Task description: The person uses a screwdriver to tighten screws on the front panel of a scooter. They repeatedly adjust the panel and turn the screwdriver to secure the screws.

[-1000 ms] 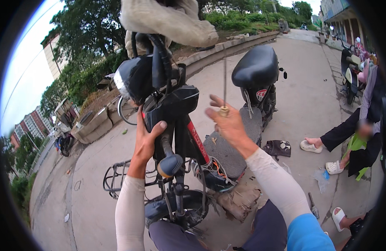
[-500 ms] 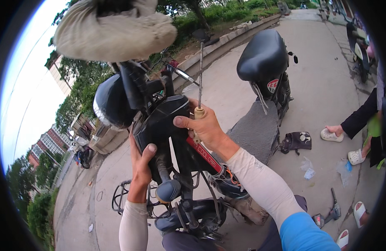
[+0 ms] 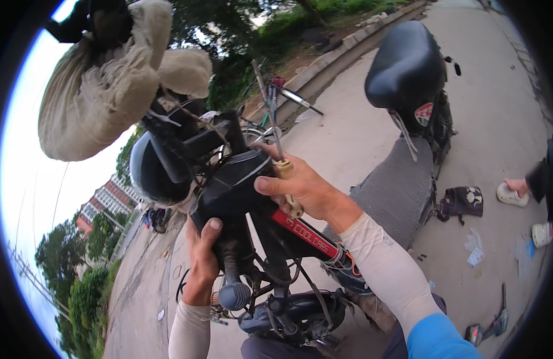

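Note:
My right hand (image 3: 306, 191) is closed round the tan handle of a long screwdriver (image 3: 288, 173), its shaft pointing upward, while its thumb presses on the right edge of a black plastic housing (image 3: 228, 185) at the scooter's front. My left hand (image 3: 201, 251) grips the lower left of that housing, thumb up and fingers partly hidden behind it. Above sit the round headlamp (image 3: 156, 164), dark tubes and cables, and beige cloth handlebar covers (image 3: 97, 102). A red tube runs down beneath my right hand to the grey footboard (image 3: 390, 185).
The black seat (image 3: 402, 66) stands at upper right. On the pavement lie a dark pouch (image 3: 462, 203), plastic scraps and a power tool (image 3: 492, 323). A person's foot in a white clog (image 3: 513, 194) is at right. A kerb (image 3: 354, 45) and a bicycle are behind.
My right hand, earlier raised beside the housing with the screwdriver, has moved left onto the housing's edge. The view has shifted and tilted, so the covers appear lower left and the seat higher right.

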{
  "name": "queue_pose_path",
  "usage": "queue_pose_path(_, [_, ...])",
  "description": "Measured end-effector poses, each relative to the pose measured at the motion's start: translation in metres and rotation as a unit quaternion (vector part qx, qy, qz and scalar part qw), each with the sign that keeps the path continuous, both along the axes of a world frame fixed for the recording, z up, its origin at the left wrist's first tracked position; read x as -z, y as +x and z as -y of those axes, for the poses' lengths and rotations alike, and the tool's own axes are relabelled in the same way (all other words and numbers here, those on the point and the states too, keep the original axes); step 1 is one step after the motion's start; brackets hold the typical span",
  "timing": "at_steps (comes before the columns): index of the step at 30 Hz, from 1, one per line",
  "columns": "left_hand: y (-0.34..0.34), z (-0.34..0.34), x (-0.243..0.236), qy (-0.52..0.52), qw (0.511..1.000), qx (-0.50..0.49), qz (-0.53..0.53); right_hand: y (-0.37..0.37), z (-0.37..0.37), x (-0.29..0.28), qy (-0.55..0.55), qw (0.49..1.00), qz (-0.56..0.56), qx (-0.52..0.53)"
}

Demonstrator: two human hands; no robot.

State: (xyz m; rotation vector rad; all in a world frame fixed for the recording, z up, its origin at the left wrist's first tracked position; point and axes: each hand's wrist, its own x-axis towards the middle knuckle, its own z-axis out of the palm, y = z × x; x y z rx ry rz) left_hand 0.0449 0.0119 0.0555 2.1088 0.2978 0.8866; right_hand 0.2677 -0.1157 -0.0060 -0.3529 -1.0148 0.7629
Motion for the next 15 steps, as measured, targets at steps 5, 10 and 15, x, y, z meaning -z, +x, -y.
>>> queue_pose_path(5, [0.003, 0.011, 0.001, -0.011, 1.0, -0.01, 0.021, 0.002, -0.008, 0.003, -0.014, 0.999, -0.007, 0.048])
queue_pose_path(10, [0.006, 0.026, 0.01, 0.087, 0.991, -0.058, 0.078, 0.009, -0.011, 0.007, -0.012, 0.999, 0.0, 0.047])
queue_pose_path(15, [-0.004, 0.023, 0.012, 0.14, 0.984, -0.05, 0.101, 0.011, -0.005, 0.004, -0.01, 1.0, -0.014, 0.003])
